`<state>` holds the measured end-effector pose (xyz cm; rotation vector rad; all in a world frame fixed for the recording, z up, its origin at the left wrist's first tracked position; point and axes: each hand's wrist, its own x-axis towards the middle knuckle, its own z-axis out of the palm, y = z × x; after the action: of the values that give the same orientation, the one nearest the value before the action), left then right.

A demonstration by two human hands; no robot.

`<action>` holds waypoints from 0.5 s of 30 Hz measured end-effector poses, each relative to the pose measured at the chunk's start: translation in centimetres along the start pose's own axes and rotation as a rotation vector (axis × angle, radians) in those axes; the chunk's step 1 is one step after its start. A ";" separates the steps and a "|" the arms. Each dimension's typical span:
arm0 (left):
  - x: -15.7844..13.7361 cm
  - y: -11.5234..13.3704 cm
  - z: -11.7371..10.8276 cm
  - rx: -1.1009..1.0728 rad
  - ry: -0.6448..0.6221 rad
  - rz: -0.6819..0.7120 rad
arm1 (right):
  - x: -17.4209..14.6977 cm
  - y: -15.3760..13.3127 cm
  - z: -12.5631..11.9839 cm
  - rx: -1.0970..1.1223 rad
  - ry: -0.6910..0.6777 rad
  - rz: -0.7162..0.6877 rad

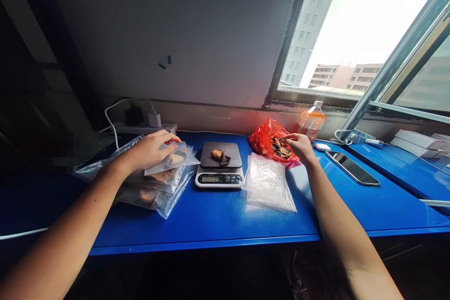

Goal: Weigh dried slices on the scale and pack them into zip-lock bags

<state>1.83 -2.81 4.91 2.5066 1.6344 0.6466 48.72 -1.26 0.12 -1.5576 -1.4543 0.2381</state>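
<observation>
Our right hand is at dried pieces in the far-right red bag: probably light, brittle, pinch edges. Our left hand lies over slick-looking clear bags; we can't tell either grip.

Open strip of desk ran along front edge. Scale blocked middle, filled bags close on left, flat bags close on right. Red bag and bottle obstructed back right.
</observation>
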 end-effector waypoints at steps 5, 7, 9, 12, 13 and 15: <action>0.0 0.2 0.1 -0.005 -0.005 0.001 | -0.8 -2.4 -0.7 0.145 -0.047 -0.039; -0.1 0.3 0.3 -0.015 -0.013 -0.001 | -1.5 -4.5 0.7 0.176 -0.178 -0.133; -0.1 0.4 0.4 -0.019 -0.021 0.006 | -2.3 -6.6 2.9 0.136 -0.275 -0.302; -0.1 0.4 0.4 -0.001 -0.015 0.006 | -3.4 -8.4 6.3 -0.022 -0.241 -0.470; 0.0 0.4 0.4 0.007 -0.011 0.000 | -3.7 -8.6 7.2 -0.061 -0.232 -0.486; 0.0 0.3 0.4 0.014 -0.009 -0.015 | -4.0 -8.5 8.4 -0.096 -0.241 -0.486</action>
<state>2.24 -2.93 4.67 2.5006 1.6590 0.6239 36.11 -1.97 0.14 -1.2291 -2.0093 0.0685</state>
